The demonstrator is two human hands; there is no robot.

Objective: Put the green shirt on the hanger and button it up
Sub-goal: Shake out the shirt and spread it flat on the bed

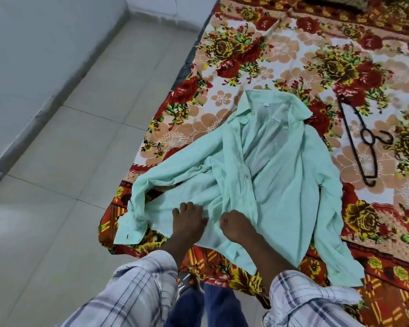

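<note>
Two hands meet at the near hem of the green shirt (265, 147), the left hand (187, 221) pressing flat with fingers spread, the right hand (235, 228) curled on the cloth, the collar farthest away, and the hanger (351, 128) lying well beyond the right hand, to its right.

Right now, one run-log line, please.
green shirt: rumpled on bedsheet | hanger: bare, apart, right of shirt | left hand: rests on shirt | right hand: grips shirt fabric | step: hanging not started
</note>
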